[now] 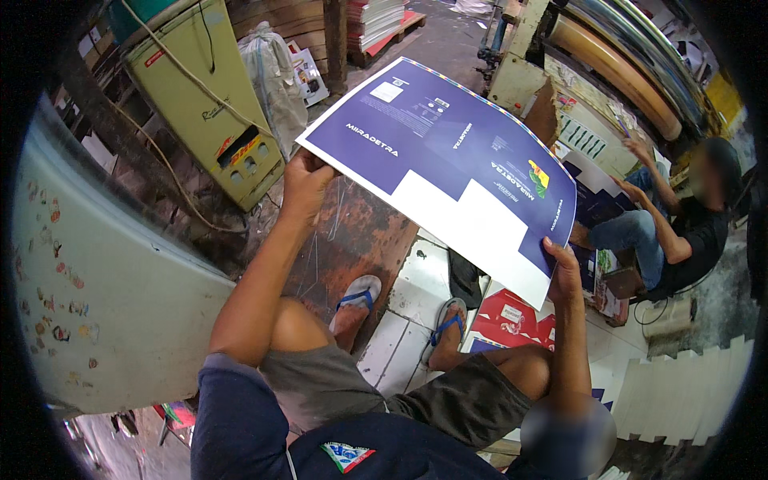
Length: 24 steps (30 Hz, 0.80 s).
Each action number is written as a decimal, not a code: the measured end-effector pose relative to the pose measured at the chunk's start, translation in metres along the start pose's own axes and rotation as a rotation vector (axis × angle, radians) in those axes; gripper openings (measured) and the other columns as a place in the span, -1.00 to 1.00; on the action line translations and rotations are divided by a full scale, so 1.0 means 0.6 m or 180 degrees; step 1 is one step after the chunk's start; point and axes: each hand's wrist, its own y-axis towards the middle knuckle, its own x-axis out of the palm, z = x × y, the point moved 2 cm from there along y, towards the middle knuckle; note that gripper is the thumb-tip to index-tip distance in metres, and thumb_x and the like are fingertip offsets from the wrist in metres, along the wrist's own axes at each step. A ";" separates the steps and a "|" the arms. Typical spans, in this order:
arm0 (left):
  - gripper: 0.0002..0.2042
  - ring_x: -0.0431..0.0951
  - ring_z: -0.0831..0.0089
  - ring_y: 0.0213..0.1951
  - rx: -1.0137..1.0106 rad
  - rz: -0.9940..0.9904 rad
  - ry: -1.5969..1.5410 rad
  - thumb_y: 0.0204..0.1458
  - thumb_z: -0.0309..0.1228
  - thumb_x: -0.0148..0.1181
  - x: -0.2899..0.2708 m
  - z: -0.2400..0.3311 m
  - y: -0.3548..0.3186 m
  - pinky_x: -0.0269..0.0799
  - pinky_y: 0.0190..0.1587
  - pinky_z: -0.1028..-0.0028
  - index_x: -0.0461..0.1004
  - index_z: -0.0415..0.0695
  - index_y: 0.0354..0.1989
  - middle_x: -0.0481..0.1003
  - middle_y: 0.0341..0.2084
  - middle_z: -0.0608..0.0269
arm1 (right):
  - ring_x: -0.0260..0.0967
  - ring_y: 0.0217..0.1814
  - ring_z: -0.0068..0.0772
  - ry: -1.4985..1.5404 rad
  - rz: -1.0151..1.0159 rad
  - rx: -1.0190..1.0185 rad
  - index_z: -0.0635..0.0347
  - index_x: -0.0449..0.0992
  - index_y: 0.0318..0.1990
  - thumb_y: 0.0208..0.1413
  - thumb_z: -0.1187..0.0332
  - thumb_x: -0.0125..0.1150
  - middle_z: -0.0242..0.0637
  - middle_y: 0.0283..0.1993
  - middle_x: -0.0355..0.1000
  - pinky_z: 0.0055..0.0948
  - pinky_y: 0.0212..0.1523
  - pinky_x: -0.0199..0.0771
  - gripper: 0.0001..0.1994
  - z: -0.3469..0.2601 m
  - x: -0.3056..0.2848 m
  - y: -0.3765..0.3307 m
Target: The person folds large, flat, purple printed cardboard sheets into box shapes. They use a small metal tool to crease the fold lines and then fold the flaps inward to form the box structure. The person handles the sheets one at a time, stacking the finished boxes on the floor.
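A large printed sheet (448,156), dark blue with white panels and a small coloured mark, is held flat in the air in front of me. My left hand (306,180) grips its near left corner. My right hand (562,268) pinches its near right edge. Below the sheet my knees and sandalled feet (358,298) rest on a rusty floor plate and white boards.
A yellow-green metal cabinet (210,104) stands at the left behind a pale curved panel (104,280). A seated person (672,232) works at the right beside a big roller machine (608,56). Red and blue printed sheets (512,316) and a white fanned stack (688,392) lie at the lower right.
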 end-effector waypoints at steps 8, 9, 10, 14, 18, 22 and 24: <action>-0.30 0.60 0.28 -0.15 -0.0423 -0.0888 -0.1129 0.08 -0.54 0.19 0.053 0.050 -0.056 0.59 -0.08 0.30 -0.03 -0.10 0.38 0.48 -0.12 0.11 | 0.47 -0.02 -0.33 -0.0277 0.0370 -0.0481 0.32 0.36 0.15 0.01 0.29 0.32 -0.22 0.00 0.47 -0.36 0.07 0.46 -0.46 -0.027 0.003 -0.034; -0.31 0.60 0.31 -0.19 -0.0380 -0.0807 -0.1072 0.09 -0.55 0.19 0.068 0.055 -0.066 0.60 -0.12 0.33 -0.02 -0.11 0.37 0.49 -0.15 0.13 | 0.47 -0.02 -0.33 -0.0210 0.0352 -0.0520 0.34 0.35 0.15 0.01 0.27 0.32 -0.22 0.01 0.47 -0.37 0.07 0.47 -0.45 -0.044 0.005 -0.062; -0.32 0.61 0.35 -0.22 -0.0339 -0.0717 -0.1020 0.10 -0.56 0.19 0.082 0.056 -0.077 0.61 -0.15 0.37 -0.01 -0.11 0.36 0.50 -0.18 0.15 | 0.47 0.00 -0.33 -0.0212 0.0336 -0.0690 0.36 0.34 0.15 0.02 0.28 0.31 -0.20 0.01 0.46 -0.37 0.07 0.47 -0.44 -0.052 -0.002 -0.094; -0.43 0.60 0.46 -0.26 -0.0663 -0.0849 -0.1048 0.12 -0.57 0.21 0.140 0.059 -0.126 0.59 -0.22 0.49 0.09 -0.18 0.27 0.53 -0.27 0.20 | 0.45 0.08 -0.12 -0.0354 0.0772 -0.0944 0.44 0.25 0.21 -0.09 0.31 0.40 -0.07 0.08 0.42 -0.20 0.16 0.45 -0.29 -0.047 -0.058 -0.260; -0.60 0.58 0.50 -0.22 -0.1003 -0.1046 -0.0602 0.09 -0.49 0.27 0.194 0.044 -0.173 0.58 -0.18 0.48 0.29 -0.18 0.07 0.54 -0.25 0.20 | 0.47 0.03 -0.19 -0.0492 0.1058 -0.0843 0.45 0.30 0.17 -0.18 0.31 0.48 -0.11 0.04 0.47 -0.27 0.13 0.44 -0.27 -0.034 -0.094 -0.371; -0.60 0.57 0.42 -0.15 -0.1379 -0.1304 -0.0458 0.07 -0.50 0.27 0.210 0.023 -0.183 0.55 -0.07 0.38 0.33 -0.21 0.08 0.51 -0.13 0.16 | 0.45 -0.13 -0.42 -0.1043 0.1852 -0.0603 0.34 0.41 0.11 -0.01 0.21 0.43 -0.29 -0.04 0.47 -0.38 -0.01 0.47 -0.43 -0.038 -0.140 -0.427; -0.64 0.56 0.49 -0.25 -0.1243 -0.1601 -0.0170 0.07 -0.49 0.28 0.223 0.014 -0.190 0.52 -0.23 0.47 0.34 -0.23 0.01 0.53 -0.21 0.19 | 0.41 -0.10 -0.48 -0.1029 0.2960 -0.1197 0.28 0.41 0.14 0.19 0.18 0.25 -0.31 0.00 0.44 -0.38 0.00 0.46 -0.53 -0.043 -0.209 -0.451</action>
